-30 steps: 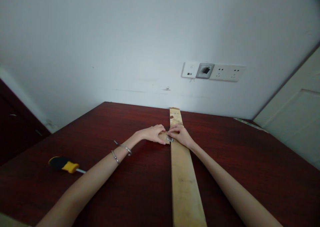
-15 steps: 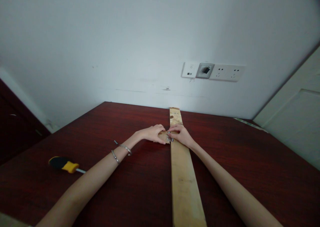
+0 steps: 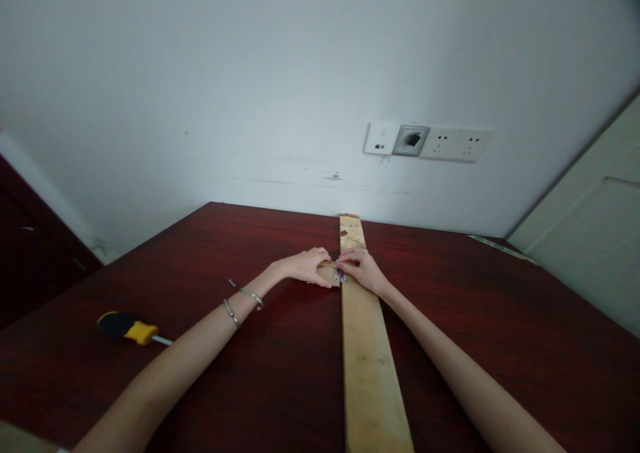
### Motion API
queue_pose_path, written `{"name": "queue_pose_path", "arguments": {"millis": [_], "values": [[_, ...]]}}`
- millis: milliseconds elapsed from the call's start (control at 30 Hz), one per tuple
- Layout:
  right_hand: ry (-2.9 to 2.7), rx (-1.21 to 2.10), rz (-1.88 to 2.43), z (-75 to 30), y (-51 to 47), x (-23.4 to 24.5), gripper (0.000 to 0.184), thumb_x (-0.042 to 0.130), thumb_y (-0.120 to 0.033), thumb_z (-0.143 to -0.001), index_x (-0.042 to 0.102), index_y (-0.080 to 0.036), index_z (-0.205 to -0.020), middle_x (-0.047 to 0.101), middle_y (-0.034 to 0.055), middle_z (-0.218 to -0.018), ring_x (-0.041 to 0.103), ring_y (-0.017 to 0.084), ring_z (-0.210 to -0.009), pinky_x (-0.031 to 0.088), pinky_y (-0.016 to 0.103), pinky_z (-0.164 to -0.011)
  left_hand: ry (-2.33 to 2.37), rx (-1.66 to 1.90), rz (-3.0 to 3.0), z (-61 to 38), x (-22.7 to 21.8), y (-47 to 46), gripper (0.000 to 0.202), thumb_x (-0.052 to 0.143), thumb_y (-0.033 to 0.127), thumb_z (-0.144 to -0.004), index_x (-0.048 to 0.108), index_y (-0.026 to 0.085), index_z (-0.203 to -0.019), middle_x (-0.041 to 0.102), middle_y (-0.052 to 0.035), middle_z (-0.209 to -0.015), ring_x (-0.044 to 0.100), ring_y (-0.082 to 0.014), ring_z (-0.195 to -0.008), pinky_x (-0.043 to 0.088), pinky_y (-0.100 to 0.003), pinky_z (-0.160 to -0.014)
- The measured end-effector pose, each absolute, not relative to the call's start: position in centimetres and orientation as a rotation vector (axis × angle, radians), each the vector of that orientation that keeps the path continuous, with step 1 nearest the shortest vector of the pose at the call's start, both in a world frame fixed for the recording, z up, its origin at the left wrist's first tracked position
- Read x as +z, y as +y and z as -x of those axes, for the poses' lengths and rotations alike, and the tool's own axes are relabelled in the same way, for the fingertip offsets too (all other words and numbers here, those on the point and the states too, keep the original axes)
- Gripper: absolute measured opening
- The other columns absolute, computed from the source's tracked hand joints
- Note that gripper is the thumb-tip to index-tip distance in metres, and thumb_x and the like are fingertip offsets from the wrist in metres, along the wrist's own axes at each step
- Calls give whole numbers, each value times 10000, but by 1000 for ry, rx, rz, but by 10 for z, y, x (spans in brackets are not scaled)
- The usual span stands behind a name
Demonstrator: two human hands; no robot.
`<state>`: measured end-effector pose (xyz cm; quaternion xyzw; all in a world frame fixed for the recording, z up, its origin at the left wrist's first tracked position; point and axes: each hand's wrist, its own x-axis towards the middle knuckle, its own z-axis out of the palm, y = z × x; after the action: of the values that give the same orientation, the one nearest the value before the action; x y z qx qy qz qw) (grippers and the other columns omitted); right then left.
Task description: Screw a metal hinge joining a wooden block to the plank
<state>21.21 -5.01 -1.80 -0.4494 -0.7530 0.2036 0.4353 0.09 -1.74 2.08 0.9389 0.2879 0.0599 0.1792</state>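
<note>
A long pale wooden plank (image 3: 373,360) lies on the dark red table, running away from me toward the wall. Against its left side sits a short wooden piece (image 3: 327,274), and my left hand (image 3: 306,266) grips it between thumb and fingers. Where the two woods meet there is a small metal hinge (image 3: 341,276), partly covered by fingers. My right hand (image 3: 361,268) rests over the plank, its thumb and fingertips pinched together at the hinge's upper edge. Whatever is in that pinch is too small to make out.
A yellow and black screwdriver (image 3: 131,328) lies on the table (image 3: 270,386) at the left, its shaft tip behind my left forearm. The wall with a row of sockets (image 3: 427,142) borders the far edge. A flat strip (image 3: 503,249) lies at the right back.
Both hands stay nearly in place. My right fingertips have shifted very slightly, leaving more of the hinge visible.
</note>
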Motion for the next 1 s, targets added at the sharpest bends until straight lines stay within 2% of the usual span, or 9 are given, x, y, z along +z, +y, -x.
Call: {"name": "queue_pose_path", "arguments": {"millis": [400, 1000], "values": [[-1917, 520, 1108, -211, -53, -15, 145, 628, -291, -802, 736, -202, -766, 703, 61, -897, 640, 204, -861, 472, 359, -859, 751, 282, -2652, -2, 24, -20, 514, 766, 464, -665, 599, 145, -1032, 551, -71, -1055, 555, -218, -943, 426, -281, -813], [-1935, 500, 1103, -212, -52, -17, 131, 623, -270, -805, 722, -194, -765, 687, 68, -900, 626, 207, -880, 458, 365, -875, 815, 232, -2727, -2, 22, -22, 557, 749, 515, -689, 584, 142, -1067, 539, -85, -1035, 473, -250, -995, 405, -328, -850]]}}
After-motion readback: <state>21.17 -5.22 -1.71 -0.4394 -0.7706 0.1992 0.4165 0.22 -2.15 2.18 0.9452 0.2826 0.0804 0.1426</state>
